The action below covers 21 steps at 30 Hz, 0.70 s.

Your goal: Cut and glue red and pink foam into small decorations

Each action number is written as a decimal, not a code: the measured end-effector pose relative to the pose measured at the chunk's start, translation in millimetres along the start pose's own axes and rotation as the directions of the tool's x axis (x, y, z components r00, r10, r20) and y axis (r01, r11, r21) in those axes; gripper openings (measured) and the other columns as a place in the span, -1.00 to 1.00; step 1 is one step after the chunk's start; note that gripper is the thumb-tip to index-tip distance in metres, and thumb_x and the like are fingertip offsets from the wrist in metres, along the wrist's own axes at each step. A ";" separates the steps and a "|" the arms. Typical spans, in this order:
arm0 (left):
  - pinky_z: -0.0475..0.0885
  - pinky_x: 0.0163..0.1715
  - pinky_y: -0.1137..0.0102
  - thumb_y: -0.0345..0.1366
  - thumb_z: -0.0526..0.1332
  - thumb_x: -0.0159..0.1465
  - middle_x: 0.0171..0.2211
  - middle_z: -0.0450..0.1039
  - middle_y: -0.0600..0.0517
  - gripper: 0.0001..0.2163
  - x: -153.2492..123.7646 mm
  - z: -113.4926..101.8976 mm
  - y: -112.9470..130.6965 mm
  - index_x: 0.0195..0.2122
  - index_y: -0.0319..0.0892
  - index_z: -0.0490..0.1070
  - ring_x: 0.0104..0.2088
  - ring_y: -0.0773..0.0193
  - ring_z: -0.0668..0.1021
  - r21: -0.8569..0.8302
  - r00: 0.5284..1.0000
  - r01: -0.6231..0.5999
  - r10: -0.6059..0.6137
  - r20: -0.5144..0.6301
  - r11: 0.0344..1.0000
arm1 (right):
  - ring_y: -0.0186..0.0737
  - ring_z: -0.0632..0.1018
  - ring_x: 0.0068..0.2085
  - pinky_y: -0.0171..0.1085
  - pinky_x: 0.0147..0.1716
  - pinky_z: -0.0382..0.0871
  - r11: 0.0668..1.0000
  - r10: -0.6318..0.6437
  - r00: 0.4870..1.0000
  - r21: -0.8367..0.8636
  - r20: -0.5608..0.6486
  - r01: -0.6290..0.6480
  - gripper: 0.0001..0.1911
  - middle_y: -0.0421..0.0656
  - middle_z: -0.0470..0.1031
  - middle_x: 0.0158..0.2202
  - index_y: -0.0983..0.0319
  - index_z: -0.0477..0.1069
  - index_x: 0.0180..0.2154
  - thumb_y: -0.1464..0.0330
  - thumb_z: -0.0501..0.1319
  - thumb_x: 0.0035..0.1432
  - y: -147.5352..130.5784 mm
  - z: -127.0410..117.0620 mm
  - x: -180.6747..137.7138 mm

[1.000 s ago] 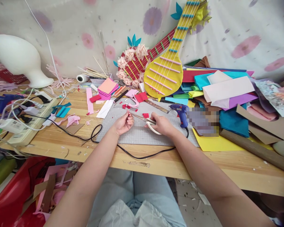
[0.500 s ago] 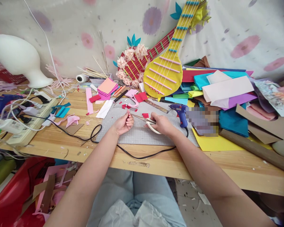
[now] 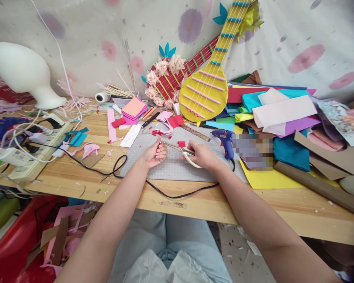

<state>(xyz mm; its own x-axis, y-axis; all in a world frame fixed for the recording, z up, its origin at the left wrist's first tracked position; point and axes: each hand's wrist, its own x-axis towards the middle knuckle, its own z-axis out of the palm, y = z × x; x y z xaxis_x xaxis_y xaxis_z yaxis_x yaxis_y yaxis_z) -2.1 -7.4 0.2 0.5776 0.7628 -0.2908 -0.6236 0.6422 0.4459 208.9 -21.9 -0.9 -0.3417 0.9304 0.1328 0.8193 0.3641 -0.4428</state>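
My right hand (image 3: 202,152) is closed through the pale handles of a pair of scissors (image 3: 190,159), whose blades point left. The blade tips reach my left hand (image 3: 155,154), which is pinched closed on a tiny red piece (image 3: 160,144). Both hands are over a grey cutting mat (image 3: 177,169). Just beyond them lie a small red fringed piece (image 3: 181,144), scattered red scraps, a pink curved strip (image 3: 166,127) and a larger red piece (image 3: 176,120).
A blue glue gun (image 3: 224,139) stands right of my right hand, its black cord (image 3: 177,196) looping along the front. A wooden ruler (image 3: 196,133) lies behind. Yellow lute-shaped craft (image 3: 205,94) leans at the back. Coloured sheets (image 3: 283,110) pile up right; a power strip (image 3: 41,151) sits left.
Both hands stay in nearly the same place, with the scissors still at the left fingertips. Only a slight shift of the whole view is visible.
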 end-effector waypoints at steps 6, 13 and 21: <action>0.02 -0.85 0.67 -0.14 0.05 0.23 -0.73 -0.06 0.20 -0.64 0.0 1.1 -0.8 -0.64 -0.24 0.11 -0.77 0.56 0.10 -0.011 0.999 0.006 -0.006 -0.036 1.000 | -0.27 0.35 -0.50 -0.35 -0.53 0.02 1.000 -0.011 1.000 -0.029 0.002 0.011 -0.58 -0.20 0.42 -0.47 0.17 0.18 -0.38 -0.02 0.17 -0.07 -1.4 0.1 0.1; 0.01 -0.86 0.66 -0.13 0.07 0.21 -0.73 -0.07 0.20 -0.64 1.2 0.6 -0.1 -0.64 -0.24 0.11 -0.77 0.56 0.08 -0.002 0.998 0.010 -0.010 -0.054 1.000 | -0.29 0.34 -0.51 -0.35 -0.54 0.00 0.999 -0.005 1.000 -0.034 0.005 0.005 -0.61 -0.21 0.41 -0.49 0.17 0.19 -0.40 0.01 0.17 -0.06 -3.1 -0.8 0.0; 0.00 -0.86 0.67 -0.13 0.06 0.22 -0.73 -0.09 0.20 -0.63 0.3 0.6 -0.3 -0.65 -0.23 0.10 -0.78 0.55 0.08 0.036 1.000 -0.010 0.011 -0.025 0.999 | -0.29 0.34 -0.49 -0.35 -0.53 0.01 1.000 -0.004 1.000 -0.006 -0.005 0.004 -0.62 -0.21 0.41 -0.49 0.18 0.18 -0.42 0.02 0.17 -0.05 -3.3 -4.3 -0.1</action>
<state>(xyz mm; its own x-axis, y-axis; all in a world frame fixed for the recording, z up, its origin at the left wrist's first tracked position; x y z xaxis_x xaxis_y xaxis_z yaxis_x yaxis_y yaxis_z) -1.5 -7.3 0.5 0.5572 0.7714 -0.3074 -0.6099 0.6314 0.4789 208.2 -23.0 4.3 -0.3426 0.9291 0.1392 0.8206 0.3681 -0.4371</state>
